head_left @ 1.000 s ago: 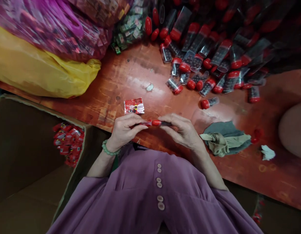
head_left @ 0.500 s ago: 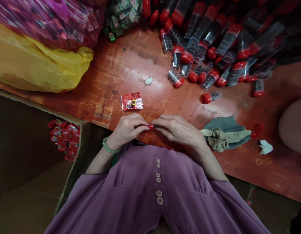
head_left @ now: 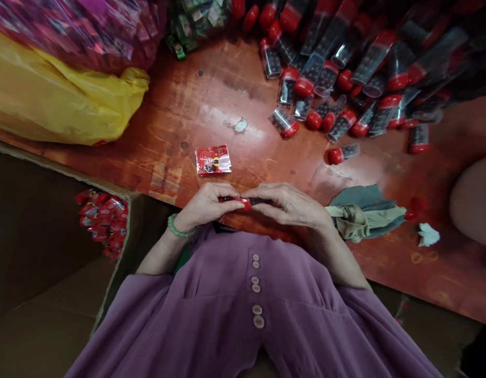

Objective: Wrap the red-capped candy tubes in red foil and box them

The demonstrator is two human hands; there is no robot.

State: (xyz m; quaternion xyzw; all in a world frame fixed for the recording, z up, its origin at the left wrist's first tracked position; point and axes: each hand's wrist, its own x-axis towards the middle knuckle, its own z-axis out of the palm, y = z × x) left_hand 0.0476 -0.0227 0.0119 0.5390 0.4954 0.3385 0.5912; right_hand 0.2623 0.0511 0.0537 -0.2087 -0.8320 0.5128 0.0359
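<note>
Near the table's front edge, my two hands meet over a small red-and-dark piece (head_left: 246,204) that looks like one of the red-capped tubes, mostly covered by fingers. My left hand (head_left: 207,206) pinches its left part, where some red and black shows between thumb and fingers. My right hand (head_left: 286,205) is closed round the dark right end. Just beyond my left hand, a flat red printed plastic wrapper (head_left: 213,159) lies on the table. A single red-capped clear tube with dark balls inside (head_left: 344,153) lies beyond my right hand.
A large heap of red-capped tubes (head_left: 341,121) covers the back right. Bags, one yellow (head_left: 77,105), fill the back left. A cardboard box (head_left: 126,220) at the left holds several red-wrapped pieces (head_left: 104,218). A grey-green cloth (head_left: 361,210) lies right of my right hand.
The held piece has shifted slightly right between my fingers, and more of its red part shows. My right hand has opened a little wider round the dark end.
</note>
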